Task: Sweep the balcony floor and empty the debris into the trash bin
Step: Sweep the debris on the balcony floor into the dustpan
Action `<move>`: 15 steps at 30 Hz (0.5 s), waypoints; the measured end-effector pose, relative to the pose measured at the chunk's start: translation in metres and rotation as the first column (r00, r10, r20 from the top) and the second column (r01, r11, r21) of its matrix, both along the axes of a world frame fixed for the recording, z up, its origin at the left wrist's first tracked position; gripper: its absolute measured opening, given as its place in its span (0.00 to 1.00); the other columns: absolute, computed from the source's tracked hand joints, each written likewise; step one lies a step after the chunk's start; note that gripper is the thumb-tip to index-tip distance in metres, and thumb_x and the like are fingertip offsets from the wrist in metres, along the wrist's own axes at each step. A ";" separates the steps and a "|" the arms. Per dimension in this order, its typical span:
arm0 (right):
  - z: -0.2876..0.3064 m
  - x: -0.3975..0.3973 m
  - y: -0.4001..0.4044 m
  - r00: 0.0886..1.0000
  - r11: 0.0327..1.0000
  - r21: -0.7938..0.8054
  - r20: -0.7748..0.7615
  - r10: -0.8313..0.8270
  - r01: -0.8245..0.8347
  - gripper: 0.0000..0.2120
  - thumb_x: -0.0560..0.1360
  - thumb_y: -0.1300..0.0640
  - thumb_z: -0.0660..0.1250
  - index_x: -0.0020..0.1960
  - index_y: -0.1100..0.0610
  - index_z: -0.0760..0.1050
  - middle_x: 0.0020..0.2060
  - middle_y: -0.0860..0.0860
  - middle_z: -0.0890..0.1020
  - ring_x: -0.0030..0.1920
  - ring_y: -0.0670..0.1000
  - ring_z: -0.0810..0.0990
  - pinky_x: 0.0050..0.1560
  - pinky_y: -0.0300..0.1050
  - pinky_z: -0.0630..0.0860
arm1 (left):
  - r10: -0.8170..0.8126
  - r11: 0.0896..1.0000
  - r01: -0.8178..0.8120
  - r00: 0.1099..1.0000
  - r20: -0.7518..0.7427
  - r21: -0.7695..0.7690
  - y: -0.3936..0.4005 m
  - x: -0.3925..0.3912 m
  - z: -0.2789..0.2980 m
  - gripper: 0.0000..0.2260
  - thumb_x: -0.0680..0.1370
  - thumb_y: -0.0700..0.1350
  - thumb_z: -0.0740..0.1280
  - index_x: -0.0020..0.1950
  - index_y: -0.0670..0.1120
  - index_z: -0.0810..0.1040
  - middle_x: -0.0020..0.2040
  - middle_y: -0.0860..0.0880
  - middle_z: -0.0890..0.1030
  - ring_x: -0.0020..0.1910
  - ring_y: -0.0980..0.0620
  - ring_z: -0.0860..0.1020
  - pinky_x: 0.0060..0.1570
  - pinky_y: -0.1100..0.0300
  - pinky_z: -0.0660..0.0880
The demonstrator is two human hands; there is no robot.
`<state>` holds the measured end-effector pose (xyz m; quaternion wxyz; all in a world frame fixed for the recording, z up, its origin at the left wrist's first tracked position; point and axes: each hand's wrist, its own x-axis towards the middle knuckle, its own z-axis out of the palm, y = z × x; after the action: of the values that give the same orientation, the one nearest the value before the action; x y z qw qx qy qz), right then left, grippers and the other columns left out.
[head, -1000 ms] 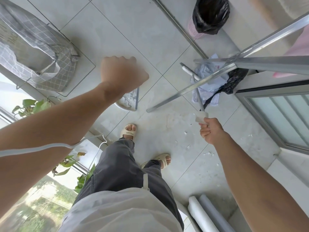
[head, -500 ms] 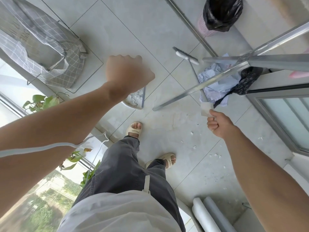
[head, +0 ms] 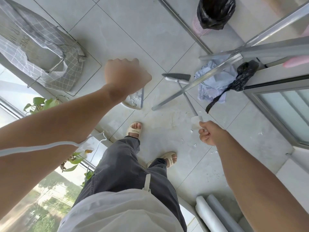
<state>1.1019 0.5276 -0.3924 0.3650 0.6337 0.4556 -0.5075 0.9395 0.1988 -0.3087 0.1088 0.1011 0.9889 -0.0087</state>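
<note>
Broom (head: 178,79) with its head on the floor tiles, just past the dustpan (head: 135,99) and partly behind a metal rack leg (head: 192,84). Handle slanting back to the right hand (head: 209,133), fingers curled tight round its pale top end. Dustpan holding white scraps, half hidden under the left hand (head: 126,77), closed in a fist; what it grips cannot be told. More white bits (head: 194,144) near the dustpan. Trash bin (head: 213,13) with black liner well beyond the dustpan.

Single head cam, steep downward look, floor (head: 167,39) well below, wide-angle
</note>
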 end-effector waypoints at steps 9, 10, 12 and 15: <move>0.039 0.123 -0.026 0.989 0.998 0.013 0.130 -0.070 0.068 0.05 0.80 0.57 0.61 0.46 0.57 0.68 0.27 0.49 0.64 0.18 0.43 0.58 0.17 0.32 0.54 | -0.007 1.000 0.010 0.997 0.079 -0.029 -0.001 0.049 0.009 0.22 0.77 0.64 0.51 0.48 0.47 0.73 0.29 0.50 0.65 0.32 0.47 0.70 0.36 0.56 0.63; 0.044 0.133 -0.029 0.988 0.997 0.014 0.136 -0.072 0.071 0.06 0.80 0.57 0.61 0.46 0.57 0.68 0.27 0.49 0.65 0.18 0.44 0.58 0.17 0.32 0.54 | -0.004 1.000 0.006 0.997 0.082 -0.021 -0.004 0.054 0.012 0.22 0.77 0.64 0.51 0.49 0.47 0.73 0.29 0.50 0.65 0.34 0.47 0.70 0.37 0.56 0.63; 0.053 0.152 -0.036 0.986 0.998 0.012 0.153 -0.069 0.068 0.06 0.80 0.57 0.61 0.46 0.58 0.69 0.25 0.50 0.65 0.18 0.44 0.58 0.17 0.32 0.54 | -0.002 1.000 0.002 0.996 0.085 -0.002 -0.009 0.060 0.021 0.23 0.77 0.64 0.50 0.50 0.47 0.74 0.30 0.50 0.65 0.35 0.46 0.71 0.36 0.56 0.64; 0.063 0.172 -0.043 0.983 0.995 0.012 0.154 -0.098 0.097 0.07 0.80 0.58 0.62 0.46 0.61 0.71 0.24 0.51 0.67 0.18 0.44 0.60 0.16 0.31 0.55 | 0.018 0.999 -0.020 0.998 0.061 0.032 -0.008 0.060 0.043 0.23 0.76 0.64 0.51 0.49 0.47 0.75 0.32 0.49 0.69 0.35 0.45 0.73 0.36 0.57 0.66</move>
<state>1.2741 0.4841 -0.3298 0.3723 0.6935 0.3956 -0.4733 0.9998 0.1905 -0.2652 0.1370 0.0937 0.9861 0.0117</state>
